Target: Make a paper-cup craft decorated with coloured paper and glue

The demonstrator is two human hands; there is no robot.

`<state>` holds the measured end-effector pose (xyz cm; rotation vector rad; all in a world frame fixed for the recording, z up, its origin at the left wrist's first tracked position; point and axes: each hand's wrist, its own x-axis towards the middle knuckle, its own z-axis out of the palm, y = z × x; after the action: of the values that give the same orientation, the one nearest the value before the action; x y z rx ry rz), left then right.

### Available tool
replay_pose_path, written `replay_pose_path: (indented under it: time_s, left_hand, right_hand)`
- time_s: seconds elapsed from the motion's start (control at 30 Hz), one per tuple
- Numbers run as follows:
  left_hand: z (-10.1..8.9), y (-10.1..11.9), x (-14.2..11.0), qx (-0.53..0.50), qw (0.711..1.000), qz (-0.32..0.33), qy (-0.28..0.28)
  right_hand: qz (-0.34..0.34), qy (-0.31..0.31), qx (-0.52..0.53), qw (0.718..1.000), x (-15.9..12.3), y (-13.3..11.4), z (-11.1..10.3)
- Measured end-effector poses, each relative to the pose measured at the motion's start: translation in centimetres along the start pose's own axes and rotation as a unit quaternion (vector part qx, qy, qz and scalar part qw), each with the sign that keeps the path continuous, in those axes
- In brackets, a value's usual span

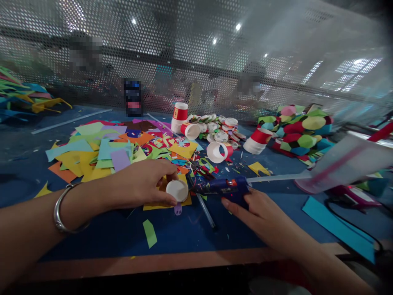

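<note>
My left hand (147, 182) grips a small white disc (177, 191), which looks like the base of a paper cup, by its edge. Below the disc a little purple piece (178, 209) pokes out. In my right hand (254, 209) is a blue glue gun (229, 186), its dark nozzle pointing left, close beside the disc. A long pale glue stick (276, 178) juts from the gun's back end. Beneath the disc lies a yellow paper sheet (153, 201). Just under the nozzle a clear, pen-like stick (206, 211) rests on the blue table.
Coloured paper pieces (82, 153) spread across the left and middle. Red-and-white paper cups (219, 152) and a heap of small discs (211, 127) are behind. At right stand a pink-tinted drink cup (346, 164), a black cable (350, 223) and a cyan strip (337, 229).
</note>
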<state>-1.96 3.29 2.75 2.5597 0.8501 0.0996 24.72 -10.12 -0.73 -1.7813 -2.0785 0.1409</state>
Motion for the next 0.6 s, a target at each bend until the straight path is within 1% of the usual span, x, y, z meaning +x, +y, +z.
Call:
replay_pose_path:
  time_s: [0.23, 0.43, 0.6]
  left_hand:
    - [0.0, -0.2, -0.2, -0.012, 1.000, 0.002, 0.001]
    - [0.0, -0.4, -0.1, -0.013, 1.000, 0.005, -0.003]
    - [0.0, -0.5, -0.1, -0.008, 1.000, 0.008, -0.005]
  right_hand:
    - [-0.028, -0.006, 0.002, 1.000, 0.1, -0.8, -0.5]
    - [-0.063, 0.001, -0.049, 0.997, -0.3, -1.7, -1.4]
    - [-0.076, 0.014, -0.085, 0.993, -0.6, -2.2, -1.4]
